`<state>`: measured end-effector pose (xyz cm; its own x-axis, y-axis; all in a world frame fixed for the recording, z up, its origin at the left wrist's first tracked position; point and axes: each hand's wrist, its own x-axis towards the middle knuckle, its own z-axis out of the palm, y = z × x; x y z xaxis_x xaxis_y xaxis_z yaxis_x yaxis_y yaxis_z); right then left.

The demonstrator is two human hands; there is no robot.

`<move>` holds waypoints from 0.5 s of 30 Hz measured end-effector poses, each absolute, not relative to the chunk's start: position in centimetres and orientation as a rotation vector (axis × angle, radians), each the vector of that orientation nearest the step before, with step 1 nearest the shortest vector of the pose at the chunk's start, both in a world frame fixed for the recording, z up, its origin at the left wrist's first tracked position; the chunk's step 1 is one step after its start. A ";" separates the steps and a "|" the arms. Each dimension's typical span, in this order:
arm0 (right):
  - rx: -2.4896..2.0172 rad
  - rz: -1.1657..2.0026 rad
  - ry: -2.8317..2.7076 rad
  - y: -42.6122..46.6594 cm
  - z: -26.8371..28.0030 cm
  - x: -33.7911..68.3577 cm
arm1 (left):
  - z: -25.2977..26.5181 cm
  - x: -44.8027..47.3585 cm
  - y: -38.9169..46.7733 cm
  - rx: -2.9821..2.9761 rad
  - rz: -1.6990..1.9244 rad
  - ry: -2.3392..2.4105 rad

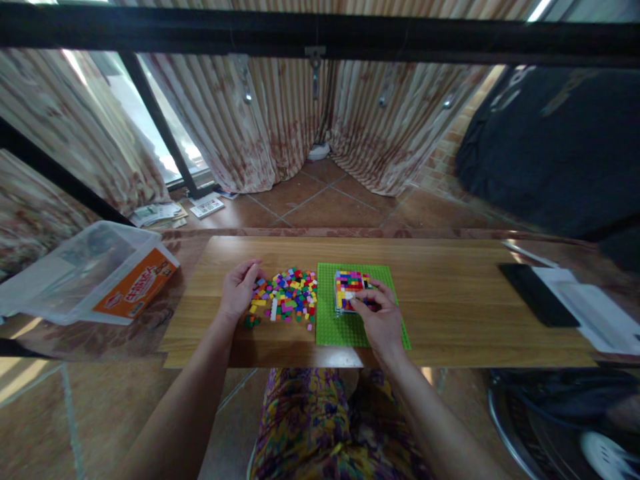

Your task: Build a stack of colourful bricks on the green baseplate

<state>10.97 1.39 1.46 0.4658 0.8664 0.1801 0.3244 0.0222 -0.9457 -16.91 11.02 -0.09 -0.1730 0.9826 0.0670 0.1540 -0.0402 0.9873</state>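
Note:
A multicoloured block of toy bricks (pixel 350 281) stands on a green baseplate (pixel 327 333). My right hand (pixel 384 320) reaches over its right side, thumb and index finger pinched at a small white brick (pixel 349 295) on top. The other right fingers stretch across the block's edge and hide part of it. Beside the baseplate, a loose pile of small coloured bricks (pixel 293 293) is spread over the table. My left hand (pixel 239 288) hovers at the left edge of that pile, its fingers curled and pressed together; whatever is between them is hidden.
The wooden table (pixel 465 293) carries a black tablet-like slab (pixel 539 295) and white papers (pixel 595 310) at its right end. At the left stands a clear plastic bin (pixel 107 233) with an orange label. Curtains (pixel 280 127) hang beyond, with booklets (pixel 207 207) on the floor.

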 end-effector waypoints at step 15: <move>-1.613 0.388 -1.214 0.5 2.6 11.0 | 0.0 -16.7 11.0 1.268 1.325 1.437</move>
<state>10.96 0.51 2.62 0.4363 0.8464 0.3053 0.5122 0.0454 -0.8577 -16.73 10.97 0.03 -0.1886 0.9792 0.0754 0.1543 -0.0463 0.9869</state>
